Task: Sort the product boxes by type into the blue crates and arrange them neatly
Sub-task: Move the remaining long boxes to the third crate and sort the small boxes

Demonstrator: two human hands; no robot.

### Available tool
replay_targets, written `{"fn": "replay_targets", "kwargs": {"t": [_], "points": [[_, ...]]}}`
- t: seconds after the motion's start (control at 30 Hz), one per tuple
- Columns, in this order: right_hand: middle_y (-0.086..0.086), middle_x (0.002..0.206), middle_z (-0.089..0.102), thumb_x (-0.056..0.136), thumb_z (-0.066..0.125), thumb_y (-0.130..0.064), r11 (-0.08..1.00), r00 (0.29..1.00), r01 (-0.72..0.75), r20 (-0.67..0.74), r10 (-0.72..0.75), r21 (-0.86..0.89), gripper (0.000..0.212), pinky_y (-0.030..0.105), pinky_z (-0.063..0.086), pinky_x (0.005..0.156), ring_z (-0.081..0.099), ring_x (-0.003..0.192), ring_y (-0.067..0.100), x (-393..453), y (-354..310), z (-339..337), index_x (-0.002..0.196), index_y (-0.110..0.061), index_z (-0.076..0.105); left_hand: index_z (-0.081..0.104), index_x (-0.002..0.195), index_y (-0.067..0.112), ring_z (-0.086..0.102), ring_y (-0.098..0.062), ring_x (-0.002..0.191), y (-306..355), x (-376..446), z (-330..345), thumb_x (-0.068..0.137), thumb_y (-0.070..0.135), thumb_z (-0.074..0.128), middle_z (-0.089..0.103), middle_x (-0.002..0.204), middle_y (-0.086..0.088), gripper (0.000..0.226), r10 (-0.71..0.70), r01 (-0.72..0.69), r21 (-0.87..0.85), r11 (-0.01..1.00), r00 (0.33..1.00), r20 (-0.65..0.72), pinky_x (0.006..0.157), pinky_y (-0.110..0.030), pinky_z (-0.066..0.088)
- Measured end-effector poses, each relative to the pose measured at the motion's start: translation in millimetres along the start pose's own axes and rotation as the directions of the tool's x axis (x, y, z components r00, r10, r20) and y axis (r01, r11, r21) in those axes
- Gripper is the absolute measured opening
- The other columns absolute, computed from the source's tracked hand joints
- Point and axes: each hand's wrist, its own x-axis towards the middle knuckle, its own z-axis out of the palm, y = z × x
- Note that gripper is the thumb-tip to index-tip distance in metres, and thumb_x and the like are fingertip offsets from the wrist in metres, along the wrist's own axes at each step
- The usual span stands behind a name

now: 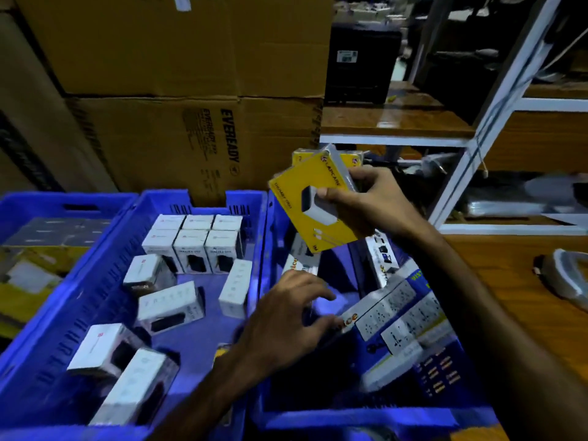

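My right hand (pixel 366 202) holds a yellow Lapcare box (pixel 313 205) up above the right blue crate (pixel 375 418), thumb on its front. My left hand (pixel 286 316) hovers low over the same crate with fingers spread, its fingertips near a white socket-strip box (pixel 391 307). Whether it touches that box is unclear. The middle blue crate (pixel 105 272) holds several white boxes (pixel 191 246), some in neat rows at the back and others lying loose. More yellow boxes (pixel 304 157) stand behind the held one.
A left blue crate (pixel 47 202) holds yellow and grey boxes. Large cardboard cartons (pixel 178 138) stand behind the crates. A white metal shelf frame (pixel 483 128) rises at right, beside a wooden tabletop (pixel 509 281) with a plastic-wrapped item (pixel 569 278).
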Motion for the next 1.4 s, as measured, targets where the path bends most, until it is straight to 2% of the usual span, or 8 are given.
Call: {"fn": "replay_targets", "kwargs": {"t": [0.13,0.27,0.57,0.7,0.9,1.13,1.27,1.4], "points": [[0.01,0.097,0.081,0.086,0.083,-0.027,0.976,0.997,-0.076,0.04,0.07,0.204,0.02,0.055,0.06,0.085,0.078,0.092,0.029,-3.5,4.6,32.5,0.099,-0.012,0.083,0.075,0.096,0.018,0.069,-0.007,0.092,5.2,-12.0,-13.8,0.085,0.033,0.08,0.073,0.097,0.009,0.019,-0.259,0.224,-0.15,0.963,0.925,-0.277,0.079,-0.026,0.055],[0.011,0.103,0.081,0.091,0.078,-0.026,0.899,0.983,-0.178,0.106,0.148,0.4,0.022,0.049,0.063,0.082,0.078,0.096,0.032,-11.7,11.5,68.6,0.107,-0.011,0.081,0.068,0.092,0.008,0.066,-0.007,0.077,5.7,-30.0,-45.1,0.086,0.022,0.083,0.071,0.084,0.001,0.022,-0.591,0.335,-0.511,0.792,0.63,-0.504,0.066,-0.017,0.052],[0.014,0.102,0.08,0.091,0.078,-0.029,0.802,0.962,-0.268,0.193,0.193,0.533,0.026,0.054,0.062,0.086,0.076,0.098,0.039,-65.2,-8.9,172.1,0.107,-0.008,0.08,0.06,0.119,0.012,0.069,-0.015,0.084,-0.4,-92.3,-94.0,0.086,0.032,0.082,0.071,0.079,0.002,0.045,-0.834,0.314,-0.809,0.497,0.43,-0.345,0.089,-0.062,0.058],[0.011,0.1,0.081,0.091,0.078,-0.031,0.786,0.952,-0.302,0.215,0.218,0.539,0.027,0.048,0.064,0.083,0.078,0.095,0.035,-79.9,-25.1,215.4,0.107,-0.01,0.08,0.06,0.118,0.011,0.068,-0.015,0.08,-8.4,-131.3,-123.1,0.079,0.034,0.082,0.075,0.081,0.005,0.051,-0.861,0.307,-0.844,0.44,0.412,-0.299,0.07,-0.044,0.06],[0.016,0.109,0.079,0.092,0.074,-0.045,0.746,0.908,-0.406,0.326,0.264,0.527,0.045,0.064,0.058,0.091,0.074,0.105,0.042,-84.2,-57.0,304.4,0.116,-0.008,0.077,0.059,0.123,0.014,0.07,-0.02,0.076,-37.3,-192.5,-192.0,0.08,0.03,0.077,0.079,0.106,-0.007,0.049,-0.86,0.24,-0.876,0.418,0.416,-0.296,0.05,-0.028,0.053],[-0.005,0.087,0.079,0.098,0.056,-0.06,0.845,0.883,-0.41,0.383,0.273,0.343,0.044,0.026,0.051,0.063,0.074,0.069,0.017,-57.3,-101.0,412.0,0.106,-0.023,0.079,0.066,0.104,0.009,0.061,-0.011,0.055,-87.4,-264.0,-306.4,0.095,0.02,0.067,0.074,0.083,-0.004,0.014,-0.843,0.19,-0.846,0.499,0.333,-0.422,0.042,-0.022,0.05],[-0.004,0.064,0.065,0.101,0.062,-0.04,0.937,0.914,-0.285,0.351,0.202,0.203,0.033,0.02,0.041,0.05,0.059,0.046,0.014,-24.0,-103.0,458.3,0.1,-0.011,0.078,0.067,0.11,0.004,0.065,-0.008,0.056,-132.5,-295.5,-374.3,0.099,0.02,0.069,0.073,0.086,-0.012,0.021,-0.776,0.396,-0.669,0.629,0.262,-0.574,0.045,-0.025,0.054],[-0.018,0.044,0.056,0.097,0.069,-0.036,0.975,0.891,-0.083,0.423,0.165,-0.205,0.027,0.02,0.036,0.052,0.049,0.039,-0.008,11.6,-87.1,496.9,0.096,-0.012,0.083,0.071,0.104,0.018,0.065,-0.028,0.065,-181.2,-313.8,-415.7,0.081,0.051,0.076,0.068,0.076,-0.019,0.041,-0.662,0.709,-0.291,0.643,0.322,-0.677,0.061,-0.049,0.055]]}}
